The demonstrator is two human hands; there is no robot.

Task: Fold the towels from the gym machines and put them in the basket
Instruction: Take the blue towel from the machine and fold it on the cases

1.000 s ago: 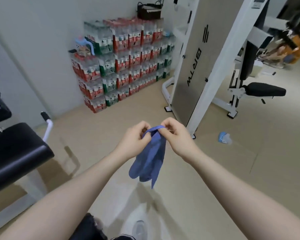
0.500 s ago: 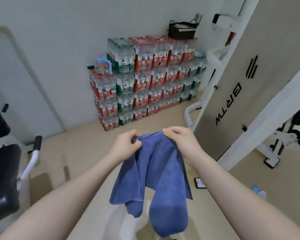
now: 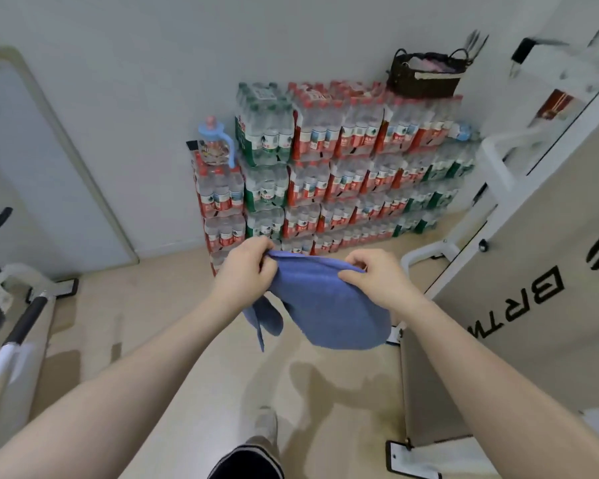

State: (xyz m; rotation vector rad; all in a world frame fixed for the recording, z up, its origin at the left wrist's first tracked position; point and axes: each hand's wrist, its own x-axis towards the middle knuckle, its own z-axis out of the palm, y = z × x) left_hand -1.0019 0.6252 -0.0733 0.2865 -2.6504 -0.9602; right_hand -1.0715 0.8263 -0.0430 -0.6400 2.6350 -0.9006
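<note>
Both hands (image 3: 313, 274) pinch the blue towel's (image 3: 329, 305) top edge.

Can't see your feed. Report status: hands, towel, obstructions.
Left hand and right hand each pinch the blue towel's top edge, held in the air. Basket ahead atop stacked water bottle packs. Nothing between.

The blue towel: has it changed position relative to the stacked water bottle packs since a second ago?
Yes. The blue towel, pinched by the left hand and right hand, now has its top edge overlapping the bottom of the water bottle packs; earlier it hung well below them.
</note>
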